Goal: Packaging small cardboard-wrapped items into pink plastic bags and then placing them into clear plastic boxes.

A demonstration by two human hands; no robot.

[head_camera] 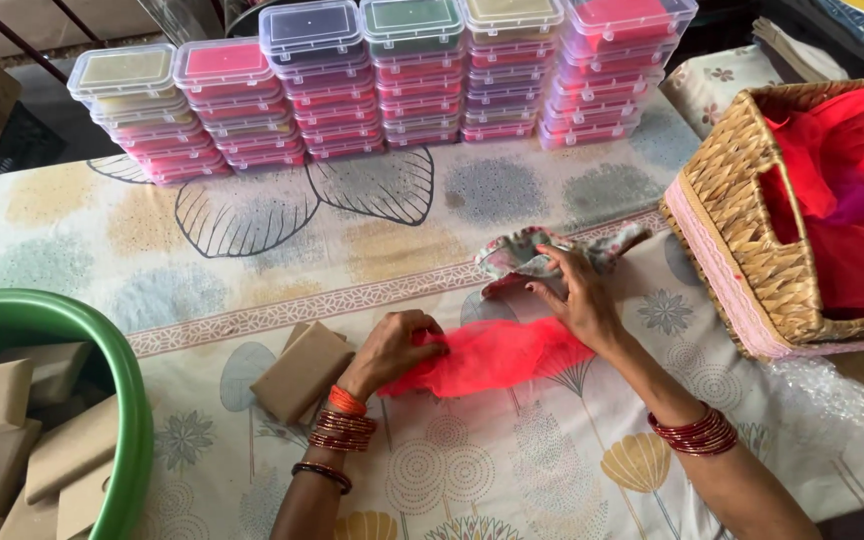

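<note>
Red net cloth (487,355) is pinched by left hand (392,345); right hand (577,295) presses open-fingered, touching floral pouch (527,255). Cloth is best kept flat, taut.

Six stacks of clear lidded plastic boxes (372,85) are lined up beyond the red net cloth (492,355). One wicker basket (752,230) is seen to its right, one green tub (102,370) to its left. Two brown packets (302,370) are laid just left of the cloth, and one floral fabric piece (532,255) is seen just beyond it.
</note>
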